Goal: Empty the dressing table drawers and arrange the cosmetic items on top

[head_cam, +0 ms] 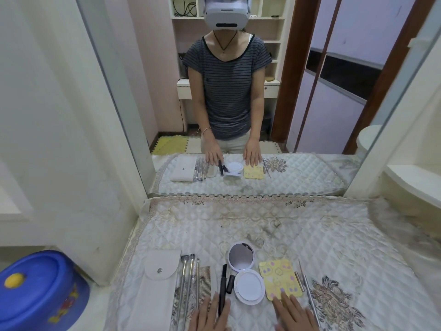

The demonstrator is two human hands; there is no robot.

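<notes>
Cosmetic items lie in a row on the quilted cloth [262, 220] of the dressing table top. From left: a white snap pouch [158, 280], three silver brushes [188, 275], a small comb [205, 280], a black pen-like stick [223, 287] with its cap [230, 284] beside it, an open round white compact with a mirror [243, 273], a yellow patterned card [280, 278] and thin metal tools [307, 290]. My left hand [210, 316] rests flat, fingers spread, on the lower end of the black stick. My right hand [296, 314] lies flat, fingertips touching the yellow card's near edge.
A large mirror [238, 91] stands behind the table and reflects a person in a striped shirt with both hands on the table. A blue plastic lid or tub [40, 290] sits low at the left. White cabinet walls flank both sides.
</notes>
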